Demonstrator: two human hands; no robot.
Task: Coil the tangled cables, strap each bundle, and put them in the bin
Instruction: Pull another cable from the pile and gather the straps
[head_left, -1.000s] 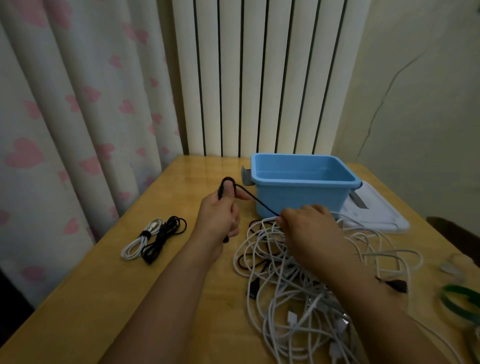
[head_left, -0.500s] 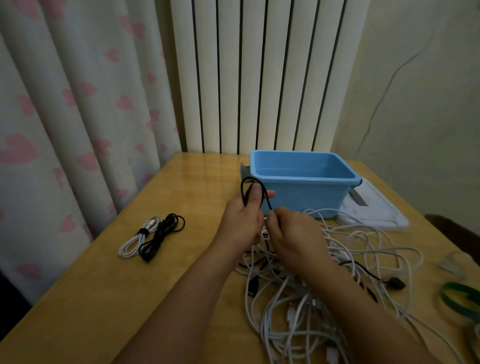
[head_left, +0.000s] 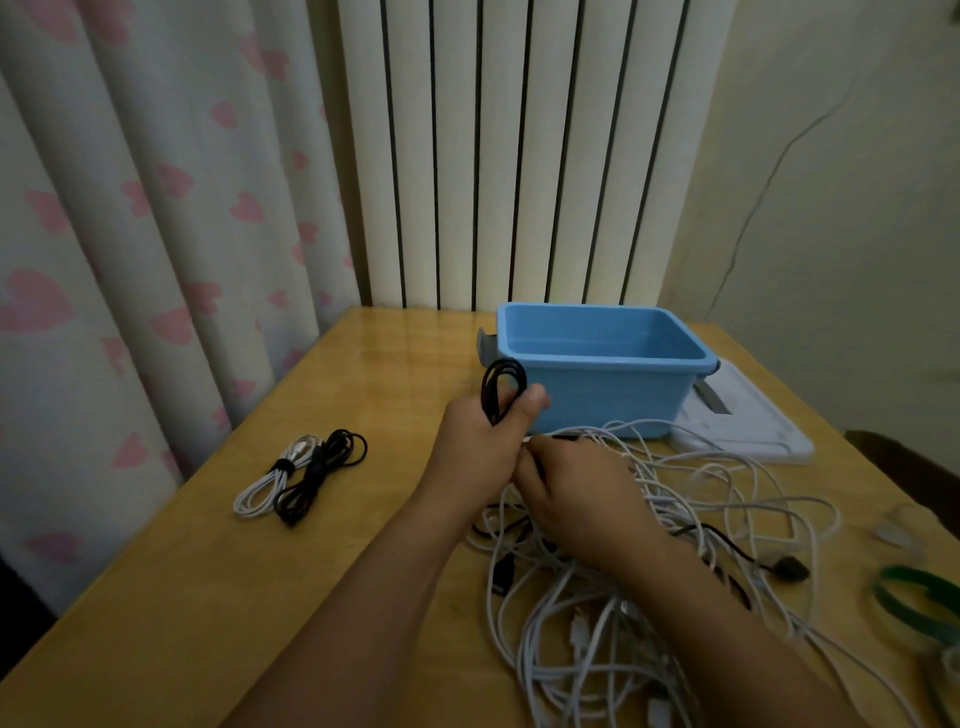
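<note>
A: Change since a second ago: one small black loop above left hand (head_left: 475, 444) then, right hand (head_left: 576, 493) drawn out to the right with the cord taut between. Now several loops stacked in that fist, hands brought together at frame centre.

B: Meaning?

A: Judged as coiling under way on black cable (head_left: 501, 384); another turn or two laid on. Tail not yet free: runs down into pile (head_left: 649, 545). No strap on it yet.

B: Grip state?

A: Left: fingers curled round the coil's lower part, thumb pressed across the front. Right: fingers curled, seemingly pinching the cord just beside the left wrist; exact contact hidden behind the knuckles.

B: Cable relative to grip?

A: Loops standing up out of the top of the left fist, against the near wall of bin (head_left: 602, 389) in the picture. Rest of the cord under the right hand, lost among white cables at lower right.

B: Elsewhere?

A: Two finished bundles (head_left: 301, 475), one white, one black, at left of table (head_left: 171, 597), not yet binned. Bin looks empty. Green straps (head_left: 914, 597) at right edge.
</note>
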